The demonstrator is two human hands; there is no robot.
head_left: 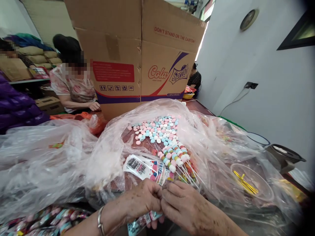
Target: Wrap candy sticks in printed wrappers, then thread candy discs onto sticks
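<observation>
My left hand (145, 198), with a bangle at the wrist, and my right hand (183, 203) meet at the bottom centre, fingertips closed together. Below them hangs a small clear printed candy bag (137, 226); both hands pinch its upper end, which the fingers mostly hide. Just beyond lies a stack of flat white printed bags (141, 167). Candy skewers (173, 155), strung with pastel and gummy pieces on white sticks, rest to the right of it. Loose pink, blue and white candies (157, 129) spread out behind on the table.
Clear plastic sheeting (105, 157) surrounds the candies. Gold twist ties (246, 183) lie in a round clear dish at right. Filled candy packs (46, 219) are at lower left. A large cardboard carton (118, 49) stands at the back. One person (73, 78) sits at left; others are farther off.
</observation>
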